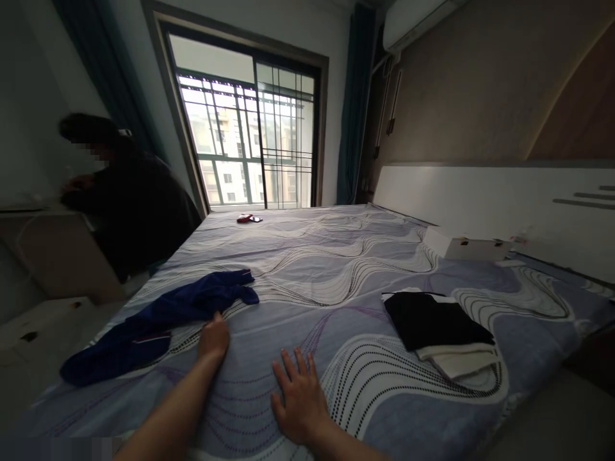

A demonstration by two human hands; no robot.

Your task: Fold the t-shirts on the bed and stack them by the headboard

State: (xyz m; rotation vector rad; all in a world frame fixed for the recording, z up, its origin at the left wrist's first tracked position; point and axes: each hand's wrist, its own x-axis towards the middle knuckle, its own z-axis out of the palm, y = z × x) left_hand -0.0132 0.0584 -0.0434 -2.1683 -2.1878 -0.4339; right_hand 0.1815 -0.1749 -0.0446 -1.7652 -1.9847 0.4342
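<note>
My left hand (214,339) rests on the patterned bed sheet (298,320) with its fingers curled in. It is right beside the lower edge of a dark blue garment (187,298), which lies crumpled on the left side of the bed. Whether cloth is pinched in those fingers is hidden by the hand itself. Palm down, my right hand (300,397) lies flat on the sheet with fingers spread, holding nothing. To its right is a folded stack, black cloth (435,319) on top and cream cloth (461,362) beneath.
At the far edge of the bed lies a small red item (244,218) beside a phone (256,219). A white box (466,246) sits near the headboard (490,198). Another person (139,198) in dark clothing is at a desk (52,250) to the left. White box-like furniture (48,320) stands below.
</note>
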